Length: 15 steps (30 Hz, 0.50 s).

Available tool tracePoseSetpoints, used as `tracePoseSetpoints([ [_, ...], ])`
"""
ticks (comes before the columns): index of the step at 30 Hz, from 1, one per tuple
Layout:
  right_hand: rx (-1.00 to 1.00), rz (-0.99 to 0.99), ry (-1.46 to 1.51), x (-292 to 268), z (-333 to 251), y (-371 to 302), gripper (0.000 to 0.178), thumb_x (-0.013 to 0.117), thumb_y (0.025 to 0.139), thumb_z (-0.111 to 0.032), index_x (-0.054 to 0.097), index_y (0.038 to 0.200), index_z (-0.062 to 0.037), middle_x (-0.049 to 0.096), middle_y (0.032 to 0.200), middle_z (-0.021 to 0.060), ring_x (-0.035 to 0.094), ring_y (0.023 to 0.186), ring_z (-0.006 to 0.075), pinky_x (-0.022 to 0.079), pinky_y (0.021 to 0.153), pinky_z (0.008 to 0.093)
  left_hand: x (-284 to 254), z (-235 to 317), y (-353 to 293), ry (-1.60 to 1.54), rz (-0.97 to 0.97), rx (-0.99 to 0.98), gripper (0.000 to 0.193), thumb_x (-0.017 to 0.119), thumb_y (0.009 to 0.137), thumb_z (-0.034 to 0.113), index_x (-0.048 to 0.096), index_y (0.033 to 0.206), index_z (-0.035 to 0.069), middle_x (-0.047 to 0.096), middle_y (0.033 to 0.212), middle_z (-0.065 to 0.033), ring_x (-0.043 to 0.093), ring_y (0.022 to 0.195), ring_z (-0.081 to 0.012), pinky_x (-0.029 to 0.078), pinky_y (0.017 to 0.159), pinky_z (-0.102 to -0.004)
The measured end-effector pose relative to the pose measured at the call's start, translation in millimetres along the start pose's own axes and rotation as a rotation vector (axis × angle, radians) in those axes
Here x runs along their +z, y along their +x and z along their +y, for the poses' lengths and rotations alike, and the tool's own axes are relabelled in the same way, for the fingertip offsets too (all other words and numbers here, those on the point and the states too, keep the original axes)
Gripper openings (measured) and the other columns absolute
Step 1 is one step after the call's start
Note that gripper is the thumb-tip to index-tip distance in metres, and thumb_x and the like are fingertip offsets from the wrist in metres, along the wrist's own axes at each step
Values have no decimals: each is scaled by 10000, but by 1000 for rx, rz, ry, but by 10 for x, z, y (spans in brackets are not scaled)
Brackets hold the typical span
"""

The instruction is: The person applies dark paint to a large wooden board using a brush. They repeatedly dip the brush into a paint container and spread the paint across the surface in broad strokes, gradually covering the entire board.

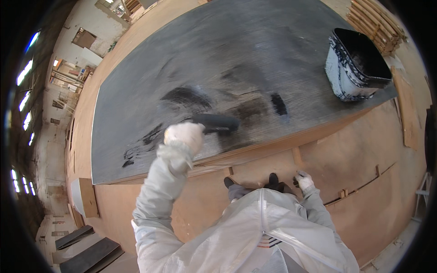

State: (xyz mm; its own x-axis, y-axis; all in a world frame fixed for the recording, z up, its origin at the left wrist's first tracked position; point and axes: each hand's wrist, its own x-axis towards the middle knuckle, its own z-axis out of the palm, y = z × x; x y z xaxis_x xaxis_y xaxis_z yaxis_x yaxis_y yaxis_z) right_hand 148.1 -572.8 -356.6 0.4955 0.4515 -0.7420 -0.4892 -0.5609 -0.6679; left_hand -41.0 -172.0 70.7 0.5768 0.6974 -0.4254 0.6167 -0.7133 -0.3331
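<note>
My left hand [184,136], in a pale glove, is closed around a dark paint roller [216,123]. The roller is against a large board [150,73] topping a flat stack in front of me. Black paint streaks [186,98] mark the grey-black board around it, and a short black patch [278,104] is to its right. Beside my body hangs my right hand [304,180], gloved, with dark-stained fingertips; its fingers look loosely apart and I see nothing in them. At the board's right end stands a pale bucket [339,75], smeared with black paint and black inside.
My feet [232,183] are on the brown floor close to the stack's near edge. Bundled wooden poles [373,25] and a plank [405,109] lie beyond the bucket. Dark panels [91,255] rest at lower left. A strip with wooden blocks [343,193] runs across the floor at right.
</note>
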Motion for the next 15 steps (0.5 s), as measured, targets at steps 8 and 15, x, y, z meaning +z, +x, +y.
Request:
tracePoseSetpoints([
  [8, 24, -3, 55, 52, -3, -127, 534, 651, 1039, -114, 590, 1562, -28, 784, 1020, 105, 708, 765, 183, 553, 659, 318, -481, 1261, 144, 59, -26, 223, 282, 552, 1067, 168, 736, 1266, 89, 811, 1174, -129, 797, 1096, -326, 647, 891, -481],
  [15, -10, 41, 211, -55, 74, -304, 536, 648, 1032, -116, 596, 1559, -32, 771, 1020, 120, 721, 795, 202, 574, 673, 328, -731, 1103, 774, -47, 116, 135, 245, 660, 1057, 263, 858, 1084, 122, 837, 1125, -114, 808, 1085, -304, 637, 892, -411],
])
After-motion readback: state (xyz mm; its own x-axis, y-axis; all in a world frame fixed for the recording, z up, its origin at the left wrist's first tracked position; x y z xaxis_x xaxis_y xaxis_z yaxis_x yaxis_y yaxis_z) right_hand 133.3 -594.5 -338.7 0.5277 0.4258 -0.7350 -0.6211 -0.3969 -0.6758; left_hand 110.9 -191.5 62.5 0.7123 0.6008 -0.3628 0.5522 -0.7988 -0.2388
